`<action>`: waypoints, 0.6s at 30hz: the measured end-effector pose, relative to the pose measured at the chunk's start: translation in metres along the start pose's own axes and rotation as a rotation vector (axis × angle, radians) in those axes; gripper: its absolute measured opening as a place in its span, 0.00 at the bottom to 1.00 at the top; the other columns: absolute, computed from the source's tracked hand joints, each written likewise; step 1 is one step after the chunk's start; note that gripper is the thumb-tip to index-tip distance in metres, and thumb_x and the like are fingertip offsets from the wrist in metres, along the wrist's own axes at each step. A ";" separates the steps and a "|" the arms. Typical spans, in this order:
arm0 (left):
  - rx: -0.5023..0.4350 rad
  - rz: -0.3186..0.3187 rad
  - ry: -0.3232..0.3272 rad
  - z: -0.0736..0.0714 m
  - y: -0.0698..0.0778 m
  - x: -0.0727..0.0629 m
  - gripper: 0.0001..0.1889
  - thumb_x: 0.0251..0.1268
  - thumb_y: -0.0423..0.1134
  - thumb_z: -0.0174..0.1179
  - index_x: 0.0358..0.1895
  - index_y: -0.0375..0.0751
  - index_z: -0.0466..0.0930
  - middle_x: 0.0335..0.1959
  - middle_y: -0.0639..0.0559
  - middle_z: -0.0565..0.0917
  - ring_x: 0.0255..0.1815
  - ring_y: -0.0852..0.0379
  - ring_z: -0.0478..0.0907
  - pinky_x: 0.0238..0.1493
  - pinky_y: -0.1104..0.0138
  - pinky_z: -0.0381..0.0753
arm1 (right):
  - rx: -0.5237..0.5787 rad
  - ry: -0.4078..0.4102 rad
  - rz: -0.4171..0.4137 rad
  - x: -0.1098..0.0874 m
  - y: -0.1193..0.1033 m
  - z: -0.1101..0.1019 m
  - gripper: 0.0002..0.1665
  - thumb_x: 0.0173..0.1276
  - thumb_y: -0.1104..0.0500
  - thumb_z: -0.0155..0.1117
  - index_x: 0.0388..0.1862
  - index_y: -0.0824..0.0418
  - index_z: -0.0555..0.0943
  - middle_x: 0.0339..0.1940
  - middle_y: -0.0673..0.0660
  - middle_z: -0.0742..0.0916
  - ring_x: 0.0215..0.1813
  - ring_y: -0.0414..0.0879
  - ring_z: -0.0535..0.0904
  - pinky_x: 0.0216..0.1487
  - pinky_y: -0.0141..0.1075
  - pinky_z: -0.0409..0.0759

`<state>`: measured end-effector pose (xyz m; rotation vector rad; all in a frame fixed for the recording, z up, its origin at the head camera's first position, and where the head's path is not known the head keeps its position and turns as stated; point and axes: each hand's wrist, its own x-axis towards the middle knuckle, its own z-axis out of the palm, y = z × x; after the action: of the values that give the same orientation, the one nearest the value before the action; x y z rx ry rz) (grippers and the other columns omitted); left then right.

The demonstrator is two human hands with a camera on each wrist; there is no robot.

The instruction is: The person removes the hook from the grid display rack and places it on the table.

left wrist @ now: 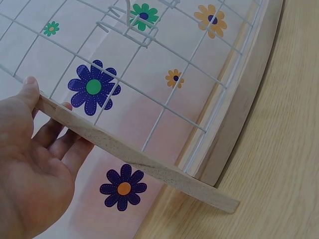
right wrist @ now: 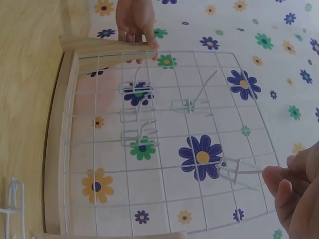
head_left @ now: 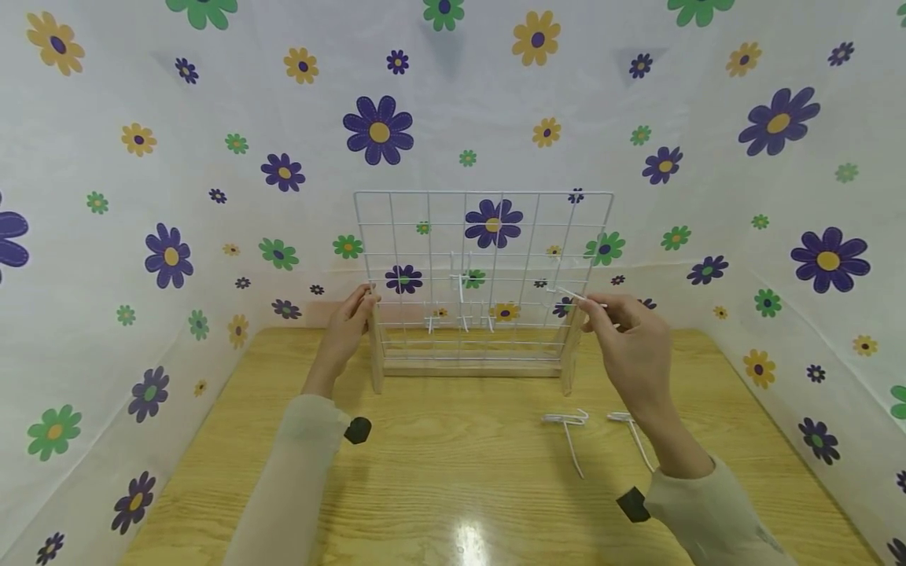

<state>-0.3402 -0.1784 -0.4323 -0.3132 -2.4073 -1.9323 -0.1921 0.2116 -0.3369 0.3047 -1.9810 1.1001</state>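
A white wire grid panel (head_left: pixel 481 192) stands upright in a wooden base (head_left: pixel 470 368). My left hand (head_left: pixel 345 324) grips the upper end of its left wooden post (left wrist: pixel 124 158), thumb in front and fingers behind. With thumb and fingertips, my right hand (head_left: pixel 635 346) pinches the prong of a white wire hook (right wrist: pixel 234 170), whose looped back end overlaps the grid's right part. Three short hooks hang in a row low on the grid, among them a middle hook (head_left: pixel 465 323). Above them hangs a longer hook (head_left: pixel 460 287).
On the wooden table (head_left: pixel 453 464), in front of the rack's right side, lie two loose white hooks, a left one (head_left: pixel 566 419) and a right one (head_left: pixel 623 417) close to my right forearm. A flower-patterned white cloth (head_left: pixel 439 102) surrounds the table behind and at both sides.
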 end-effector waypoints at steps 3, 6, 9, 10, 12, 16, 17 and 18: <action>0.001 -0.001 0.001 0.000 0.000 0.000 0.29 0.86 0.52 0.43 0.83 0.49 0.57 0.79 0.44 0.66 0.79 0.41 0.61 0.74 0.50 0.69 | -0.008 -0.001 0.028 -0.006 0.003 -0.006 0.05 0.70 0.68 0.71 0.42 0.69 0.89 0.27 0.61 0.89 0.25 0.27 0.79 0.13 0.23 0.54; 0.007 -0.002 0.003 0.001 0.000 0.000 0.30 0.86 0.54 0.43 0.83 0.49 0.57 0.79 0.44 0.66 0.79 0.41 0.61 0.74 0.50 0.69 | -0.017 0.000 0.050 -0.011 0.006 -0.011 0.05 0.69 0.69 0.71 0.42 0.70 0.89 0.26 0.62 0.89 0.22 0.28 0.77 0.12 0.22 0.53; 0.011 -0.003 0.005 0.001 0.000 0.000 0.30 0.85 0.55 0.43 0.83 0.49 0.57 0.79 0.44 0.66 0.79 0.41 0.61 0.74 0.50 0.68 | -0.039 -0.003 0.063 -0.017 0.008 -0.015 0.05 0.69 0.69 0.71 0.42 0.69 0.89 0.25 0.61 0.89 0.19 0.30 0.73 0.12 0.22 0.51; 0.013 -0.004 0.006 0.001 0.000 0.000 0.31 0.85 0.55 0.43 0.83 0.50 0.57 0.79 0.44 0.66 0.79 0.41 0.61 0.74 0.49 0.68 | -0.040 -0.004 0.066 -0.019 0.009 -0.016 0.05 0.69 0.69 0.71 0.42 0.69 0.89 0.25 0.61 0.89 0.18 0.31 0.71 0.11 0.22 0.50; 0.011 -0.009 0.008 0.001 0.000 0.000 0.30 0.85 0.54 0.43 0.83 0.50 0.57 0.79 0.44 0.66 0.79 0.41 0.61 0.75 0.49 0.68 | -0.039 -0.004 0.076 -0.022 0.011 -0.018 0.05 0.69 0.69 0.72 0.42 0.69 0.89 0.25 0.61 0.89 0.17 0.31 0.70 0.11 0.23 0.51; 0.000 -0.018 0.003 0.001 0.001 0.001 0.29 0.86 0.52 0.43 0.83 0.50 0.56 0.80 0.43 0.64 0.80 0.41 0.59 0.75 0.49 0.66 | -0.050 -0.011 0.089 -0.030 0.015 -0.021 0.05 0.68 0.70 0.72 0.42 0.69 0.89 0.25 0.62 0.89 0.18 0.30 0.72 0.10 0.23 0.52; 0.000 -0.024 0.000 0.001 0.004 -0.001 0.29 0.87 0.51 0.43 0.83 0.49 0.56 0.80 0.42 0.63 0.80 0.40 0.59 0.75 0.49 0.66 | -0.053 -0.014 0.092 -0.031 0.016 -0.021 0.04 0.68 0.70 0.72 0.41 0.69 0.89 0.25 0.62 0.89 0.18 0.30 0.73 0.09 0.24 0.52; 0.000 -0.029 -0.004 0.001 0.010 -0.003 0.29 0.87 0.49 0.43 0.83 0.48 0.56 0.80 0.41 0.62 0.80 0.39 0.59 0.75 0.49 0.66 | -0.064 -0.017 0.094 -0.033 0.017 -0.022 0.04 0.68 0.70 0.72 0.41 0.69 0.89 0.25 0.61 0.89 0.20 0.30 0.75 0.10 0.25 0.53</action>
<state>-0.3353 -0.1758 -0.4238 -0.2839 -2.4269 -1.9456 -0.1691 0.2328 -0.3655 0.1898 -2.0589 1.0936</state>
